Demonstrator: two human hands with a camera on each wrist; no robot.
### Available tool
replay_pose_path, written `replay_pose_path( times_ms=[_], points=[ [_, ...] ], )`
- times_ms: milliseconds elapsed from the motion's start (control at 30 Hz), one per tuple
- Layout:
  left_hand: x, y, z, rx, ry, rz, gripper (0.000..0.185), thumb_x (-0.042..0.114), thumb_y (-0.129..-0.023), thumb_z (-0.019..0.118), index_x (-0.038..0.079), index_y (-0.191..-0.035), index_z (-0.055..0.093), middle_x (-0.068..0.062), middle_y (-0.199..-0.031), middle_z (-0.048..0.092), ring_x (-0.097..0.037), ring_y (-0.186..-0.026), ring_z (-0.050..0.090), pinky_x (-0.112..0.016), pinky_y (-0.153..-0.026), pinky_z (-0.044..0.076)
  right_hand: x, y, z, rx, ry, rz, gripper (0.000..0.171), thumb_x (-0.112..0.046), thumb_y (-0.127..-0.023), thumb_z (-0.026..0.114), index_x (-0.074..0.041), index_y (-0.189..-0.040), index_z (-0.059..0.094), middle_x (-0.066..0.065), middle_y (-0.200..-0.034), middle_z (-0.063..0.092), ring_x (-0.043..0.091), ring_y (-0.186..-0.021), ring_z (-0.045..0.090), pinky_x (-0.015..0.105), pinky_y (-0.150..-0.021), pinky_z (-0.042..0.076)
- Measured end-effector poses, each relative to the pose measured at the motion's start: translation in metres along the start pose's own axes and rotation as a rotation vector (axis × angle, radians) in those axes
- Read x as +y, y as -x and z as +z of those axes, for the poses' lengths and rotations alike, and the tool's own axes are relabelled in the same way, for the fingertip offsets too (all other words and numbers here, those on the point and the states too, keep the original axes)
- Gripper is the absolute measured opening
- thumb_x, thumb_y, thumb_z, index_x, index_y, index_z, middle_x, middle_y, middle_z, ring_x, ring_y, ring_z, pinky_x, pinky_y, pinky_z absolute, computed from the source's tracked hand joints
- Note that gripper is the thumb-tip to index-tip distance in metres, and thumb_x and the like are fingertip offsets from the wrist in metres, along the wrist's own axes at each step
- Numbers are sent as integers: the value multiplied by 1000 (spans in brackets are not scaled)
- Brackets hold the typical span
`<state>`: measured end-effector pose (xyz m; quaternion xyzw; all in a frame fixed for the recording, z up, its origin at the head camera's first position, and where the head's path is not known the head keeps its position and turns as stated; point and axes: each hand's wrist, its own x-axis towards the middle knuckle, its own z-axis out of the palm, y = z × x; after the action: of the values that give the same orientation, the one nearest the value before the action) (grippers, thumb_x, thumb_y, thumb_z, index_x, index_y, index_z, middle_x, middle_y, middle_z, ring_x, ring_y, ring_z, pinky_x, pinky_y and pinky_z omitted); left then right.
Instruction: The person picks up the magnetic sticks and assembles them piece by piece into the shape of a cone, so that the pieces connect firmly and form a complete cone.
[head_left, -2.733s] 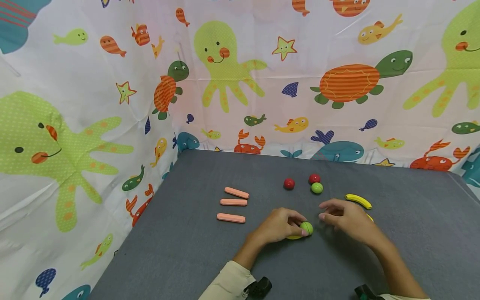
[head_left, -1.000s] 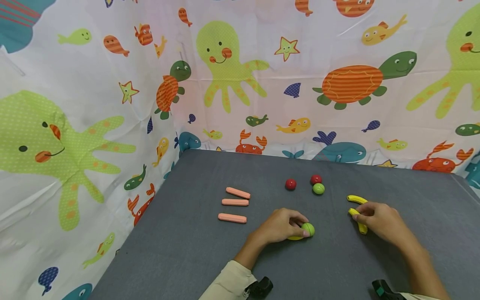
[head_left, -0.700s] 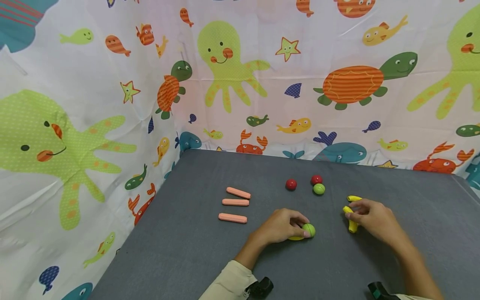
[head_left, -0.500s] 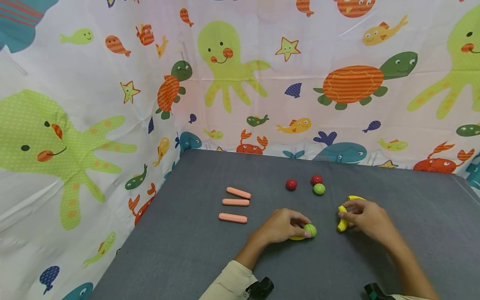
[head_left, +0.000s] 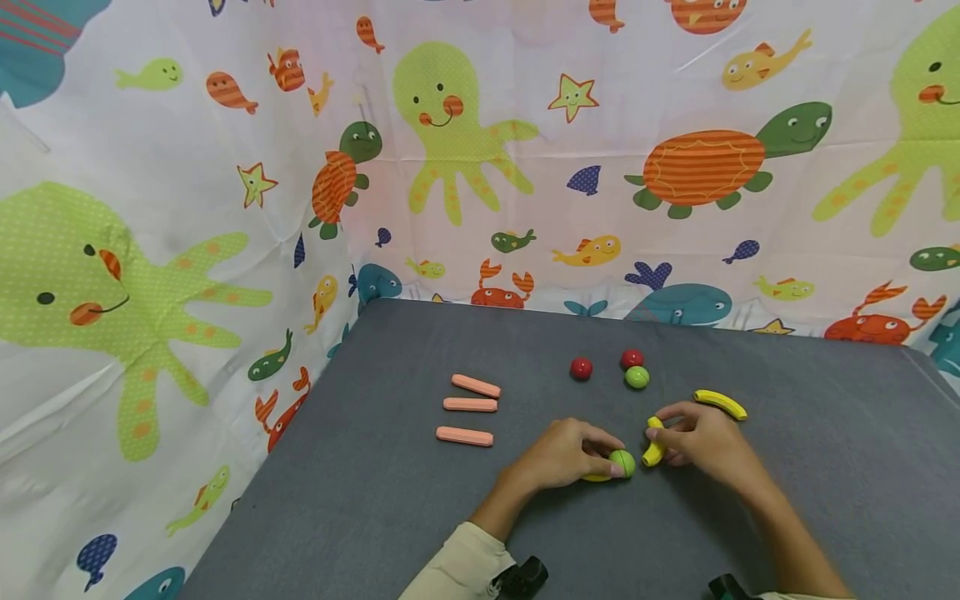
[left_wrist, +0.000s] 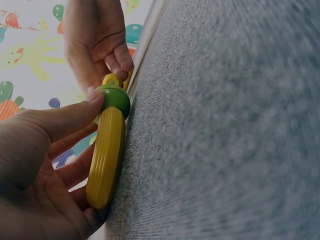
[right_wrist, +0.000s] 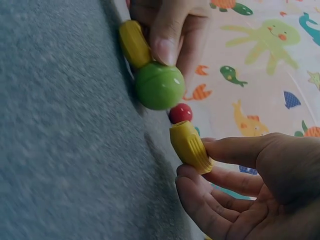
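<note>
Banana (head_left: 654,450): pinched in the right hand (head_left: 701,440), low over the tabletop (head_left: 375,500), just beside the green ball (head_left: 622,463).
Green ball: on the tabletop, under the left hand's (head_left: 562,454) curled fingertips, touching a second banana (left_wrist: 106,157) the same hand grips.
Third banana (head_left: 719,403): behind the right hand.
Farther back: two red balls (head_left: 581,368) and a green one (head_left: 637,377).
Left: three pink sticks (head_left: 467,405).

A: From my remote feed, the left hand (head_left: 561,452) rests on a green ball (head_left: 622,463) near the table's (head_left: 375,500) front edge.

B: Logged. I see the right hand (head_left: 701,437) pinching a yellow banana (head_left: 654,446) beside it.
</note>
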<state>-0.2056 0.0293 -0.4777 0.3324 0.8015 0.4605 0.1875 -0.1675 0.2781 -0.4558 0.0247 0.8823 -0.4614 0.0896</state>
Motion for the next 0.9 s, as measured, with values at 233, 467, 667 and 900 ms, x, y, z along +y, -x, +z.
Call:
replay_pose_path(
  times_ms=[233,467,667,900],
  points=[
    [1,1,0,2,-10,-5,31,22,-93,84,10,-121,81,8,-106,79,8,-84,66,-14,-75,53,-6,-1,9,-3,-29,37,50,-27,-98,78,8,-131,63,9,-96,77,22,-78,74,35,-70,63],
    [2,0,1,8,-15,-1,30,23,-93,84,10,-121,81,7,-106,79,7,-85,66,-14,-75,53,-6,-1,10,-7,-47,36,46,-23,-98,78,8,-129,63,9,-95,77,22,-77,74,35,-70,63],
    [1,0,1,11,-10,-4,30,23,-93,85,11,-120,81,8,-105,79,7,-86,67,-14,-76,53,-5,-1,10,-6,-39,54,47,-26,-98,78,7,-130,64,9,-95,76,21,-78,74,35,-70,63],
    [-3,2,-8,-20,70,11,33,20,-94,84,6,-123,79,2,-111,80,6,-91,68,-16,-82,55,-3,0,8,-7,28,70,47,-30,-99,76,5,-129,65,7,-91,75,19,-77,72,36,-69,62]
  ],
)
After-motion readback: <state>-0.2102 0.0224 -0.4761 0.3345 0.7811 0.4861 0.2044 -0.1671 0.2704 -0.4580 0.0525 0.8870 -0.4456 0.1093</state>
